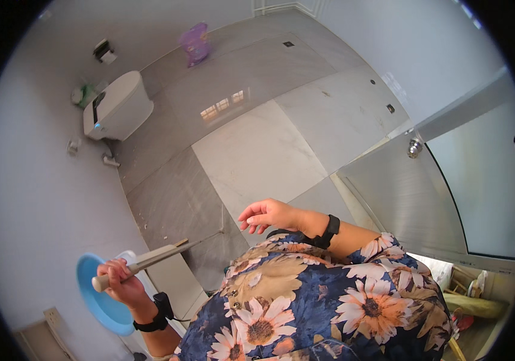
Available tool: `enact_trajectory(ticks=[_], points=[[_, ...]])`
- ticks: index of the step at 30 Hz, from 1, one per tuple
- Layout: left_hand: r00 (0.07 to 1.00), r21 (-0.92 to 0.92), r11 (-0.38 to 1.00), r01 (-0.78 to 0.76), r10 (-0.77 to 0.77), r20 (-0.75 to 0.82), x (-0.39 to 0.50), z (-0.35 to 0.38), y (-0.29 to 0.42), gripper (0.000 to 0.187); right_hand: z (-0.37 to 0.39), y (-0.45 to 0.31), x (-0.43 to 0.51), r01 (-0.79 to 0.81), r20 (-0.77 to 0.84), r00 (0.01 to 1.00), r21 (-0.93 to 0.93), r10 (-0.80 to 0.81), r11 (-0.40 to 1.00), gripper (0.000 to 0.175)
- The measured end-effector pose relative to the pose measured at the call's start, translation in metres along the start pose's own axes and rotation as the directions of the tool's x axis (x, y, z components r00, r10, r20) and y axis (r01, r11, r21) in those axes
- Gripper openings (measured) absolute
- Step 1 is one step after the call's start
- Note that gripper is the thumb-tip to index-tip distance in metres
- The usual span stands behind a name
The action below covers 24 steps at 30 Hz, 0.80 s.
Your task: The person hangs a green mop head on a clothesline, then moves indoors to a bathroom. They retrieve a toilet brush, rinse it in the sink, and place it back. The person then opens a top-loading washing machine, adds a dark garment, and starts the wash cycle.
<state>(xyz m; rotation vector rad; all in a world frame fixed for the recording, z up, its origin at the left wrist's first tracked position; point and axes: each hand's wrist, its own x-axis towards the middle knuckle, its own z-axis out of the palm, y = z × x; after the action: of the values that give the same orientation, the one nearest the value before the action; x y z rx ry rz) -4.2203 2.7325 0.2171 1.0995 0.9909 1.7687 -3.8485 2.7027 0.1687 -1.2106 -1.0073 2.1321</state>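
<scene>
My left hand (121,283) is wrapped around the pale grip of a long-handled tool (167,258). Its metal shaft slants away toward the grey floor tiles, and the tool's far end is too faint to identify. Below that hand is a light blue plastic basin (99,298), partly covered by my hand and forearm. In front of my chest hovers my right hand (270,216), with nothing in it and its fingers loosely bent and apart. Both wrists wear black bands.
A white toilet (120,106) stands against the left wall, with a toilet paper holder (104,52) above. A purple plastic bag (195,44) lies by the far wall. At right is a door with a frosted panel (483,180) and round metal knob (414,148). Floor drains (288,44) dot the tiles.
</scene>
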Motion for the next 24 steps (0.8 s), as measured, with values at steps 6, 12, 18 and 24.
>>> enact_trajectory(ticks=[6, 12, 18, 24], points=[[0.877, -0.133, 0.985, -0.11, 0.159, 0.453, 0.034, 0.086, 0.046, 0.034, -0.013, 0.0, 0.002, 0.015, -0.106, 0.994, 0.111, -0.003, 0.994, 0.032], [0.736, -0.236, 0.959, -0.158, 0.274, 0.619, 0.033, 0.17, 0.085, 0.038, 0.006, -0.027, 0.014, 0.087, -0.157, 0.987, 0.346, -0.034, 0.934, 0.061], [0.658, -0.394, 0.919, -0.022, 0.31, 0.686, 0.03, 0.198, 0.086, 0.039, 0.021, -0.051, 0.014, 0.158, -0.137, 0.987, 0.656, -0.089, 0.738, 0.067], [0.284, -0.37, 0.886, 0.28, 0.292, 0.913, 0.052, 0.245, 0.034, 0.029, -0.028, -0.062, 0.001, 0.557, -0.573, 0.819, 0.775, -0.041, 0.3, 0.015]])
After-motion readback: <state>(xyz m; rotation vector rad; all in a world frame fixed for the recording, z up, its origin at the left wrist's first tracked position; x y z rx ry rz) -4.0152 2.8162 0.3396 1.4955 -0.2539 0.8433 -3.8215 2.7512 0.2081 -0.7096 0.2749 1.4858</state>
